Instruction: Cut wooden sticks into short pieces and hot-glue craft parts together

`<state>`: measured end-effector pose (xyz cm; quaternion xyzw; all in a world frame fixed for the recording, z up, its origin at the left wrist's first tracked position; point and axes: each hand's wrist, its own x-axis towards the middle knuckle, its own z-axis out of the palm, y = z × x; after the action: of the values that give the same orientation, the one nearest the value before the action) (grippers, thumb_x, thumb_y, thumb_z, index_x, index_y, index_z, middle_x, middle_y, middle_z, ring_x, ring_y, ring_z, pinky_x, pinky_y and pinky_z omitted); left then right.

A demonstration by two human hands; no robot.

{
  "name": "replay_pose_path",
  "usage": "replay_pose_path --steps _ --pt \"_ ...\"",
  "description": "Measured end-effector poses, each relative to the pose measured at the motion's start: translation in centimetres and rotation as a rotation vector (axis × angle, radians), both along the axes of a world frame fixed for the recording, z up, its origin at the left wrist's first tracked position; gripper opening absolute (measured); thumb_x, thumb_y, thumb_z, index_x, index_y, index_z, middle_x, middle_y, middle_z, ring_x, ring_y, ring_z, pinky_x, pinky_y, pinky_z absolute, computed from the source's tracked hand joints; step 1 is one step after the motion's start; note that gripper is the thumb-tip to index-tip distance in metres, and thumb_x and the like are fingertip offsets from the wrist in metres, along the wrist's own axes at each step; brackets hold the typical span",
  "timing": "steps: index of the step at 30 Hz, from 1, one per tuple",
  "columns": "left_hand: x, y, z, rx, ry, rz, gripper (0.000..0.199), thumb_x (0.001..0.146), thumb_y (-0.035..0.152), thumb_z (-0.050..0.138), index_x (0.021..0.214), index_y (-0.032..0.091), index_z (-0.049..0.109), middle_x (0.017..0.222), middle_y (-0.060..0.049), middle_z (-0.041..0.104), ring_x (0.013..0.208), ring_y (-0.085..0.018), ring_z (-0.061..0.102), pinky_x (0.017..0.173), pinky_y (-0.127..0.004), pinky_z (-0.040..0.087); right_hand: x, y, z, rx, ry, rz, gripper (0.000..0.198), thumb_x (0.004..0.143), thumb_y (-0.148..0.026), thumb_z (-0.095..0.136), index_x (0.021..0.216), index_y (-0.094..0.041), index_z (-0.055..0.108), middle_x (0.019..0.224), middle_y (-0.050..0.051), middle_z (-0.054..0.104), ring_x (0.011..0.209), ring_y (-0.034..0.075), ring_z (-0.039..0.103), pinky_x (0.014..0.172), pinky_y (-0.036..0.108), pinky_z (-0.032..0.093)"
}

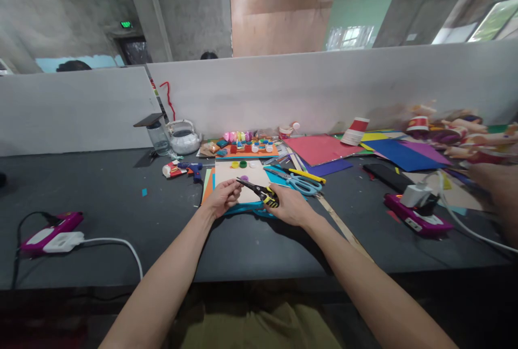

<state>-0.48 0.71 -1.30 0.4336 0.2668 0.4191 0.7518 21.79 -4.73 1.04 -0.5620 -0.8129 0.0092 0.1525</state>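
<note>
Left hand [220,198]: mine, over paper stack [225,172], fingertips pressed together at the tip of pliers [263,194]; anything between, I cannot tell. Pliers: above stack. Right hand [292,204]: mine, wrapped round the handles. Step, I judge: close pliers work; next calls for steady fingertips. Surface: glue gun [194,168], left of stack; scissors [290,179], right. Room: grey partition [251,95], behind stack.
</note>
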Motion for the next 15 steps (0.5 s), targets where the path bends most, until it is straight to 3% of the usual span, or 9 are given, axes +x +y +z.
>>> replay_pose_path --steps 15 --pt "-0.17 -0.07 0.19 -0.021 -0.016 -0.051 0.033 0.074 0.036 0.075 0.073 0.011 0.053 0.053 0.009 0.037 0.034 0.002 0.022 0.031 -0.01 0.014 0.08 -0.09 0.23 -0.016 -0.05 -0.004 0.023 0.082 -0.037 0.06 0.096 -0.019 0.055 0.087 0.007 0.068 0.081 0.023 0.061 0.061 0.026 0.029"
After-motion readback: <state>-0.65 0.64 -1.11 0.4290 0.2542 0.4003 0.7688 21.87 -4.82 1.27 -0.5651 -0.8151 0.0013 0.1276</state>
